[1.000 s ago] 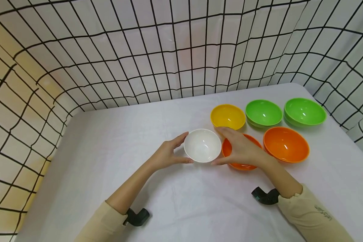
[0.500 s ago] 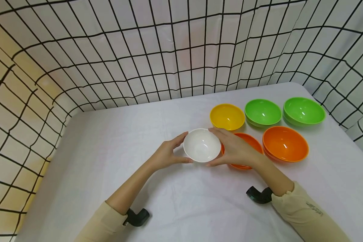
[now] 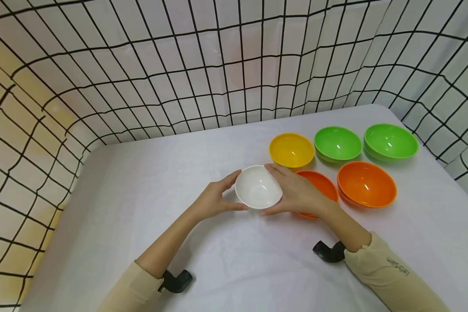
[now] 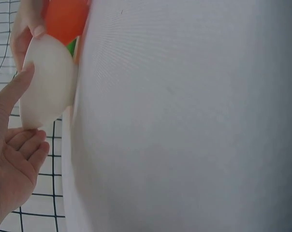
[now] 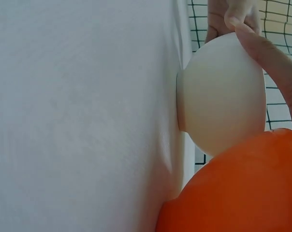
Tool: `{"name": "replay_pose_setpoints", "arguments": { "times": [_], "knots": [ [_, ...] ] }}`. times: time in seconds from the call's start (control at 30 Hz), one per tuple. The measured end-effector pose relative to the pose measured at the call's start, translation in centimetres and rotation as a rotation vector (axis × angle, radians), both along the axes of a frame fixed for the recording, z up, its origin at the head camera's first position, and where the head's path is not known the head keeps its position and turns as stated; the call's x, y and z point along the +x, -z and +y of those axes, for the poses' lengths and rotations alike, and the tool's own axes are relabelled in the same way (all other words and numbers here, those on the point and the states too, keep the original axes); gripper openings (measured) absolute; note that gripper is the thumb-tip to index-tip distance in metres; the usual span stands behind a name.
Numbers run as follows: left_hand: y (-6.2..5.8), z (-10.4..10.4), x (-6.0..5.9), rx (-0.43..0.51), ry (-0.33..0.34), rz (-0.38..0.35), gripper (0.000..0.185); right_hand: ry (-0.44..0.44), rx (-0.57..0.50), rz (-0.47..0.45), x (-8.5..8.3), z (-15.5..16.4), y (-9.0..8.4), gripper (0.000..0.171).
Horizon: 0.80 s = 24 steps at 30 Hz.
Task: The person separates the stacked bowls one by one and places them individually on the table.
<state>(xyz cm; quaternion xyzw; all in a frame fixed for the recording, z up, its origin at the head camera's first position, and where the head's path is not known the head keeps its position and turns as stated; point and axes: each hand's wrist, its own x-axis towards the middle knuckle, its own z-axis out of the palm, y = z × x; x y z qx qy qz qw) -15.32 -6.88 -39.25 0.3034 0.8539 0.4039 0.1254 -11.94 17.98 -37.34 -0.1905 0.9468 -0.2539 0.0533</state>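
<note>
A small white bowl point(image 3: 258, 187) stands upright on the white cloth between both hands in the head view. My left hand point(image 3: 216, 198) holds its left side, thumb near the front and fingers toward the back. From the right, my right hand point(image 3: 292, 188) grips the same bowl, fingers curved along the far rim and thumb at the near side. In the left wrist view the left thumb point(image 4: 21, 87) lies against the wall of the bowl point(image 4: 49, 79). Part of a small orange bowl point(image 3: 320, 185) is hidden behind the right hand.
A yellow bowl point(image 3: 291, 150) is just behind the right hand. Two green bowls point(image 3: 338, 144) and a larger orange bowl point(image 3: 366, 184) stand further right. Black wire mesh point(image 3: 234, 65) borders the cloth-covered table point(image 3: 140, 182) at the back and sides.
My right hand has moved left, closing in around the white bowl's right side and uncovering more of the yellow bowl. The left hand and the white bowl have stayed nearly in place.
</note>
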Motion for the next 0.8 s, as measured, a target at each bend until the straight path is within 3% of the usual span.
{"name": "replay_pose_setpoints", "arguments": {
  "times": [0.8],
  "knots": [
    [-0.05,0.06,0.1,0.004,0.013,0.018,0.093,0.012,0.116,0.046,0.05,-0.87,0.3,0.128]
  ]
}}
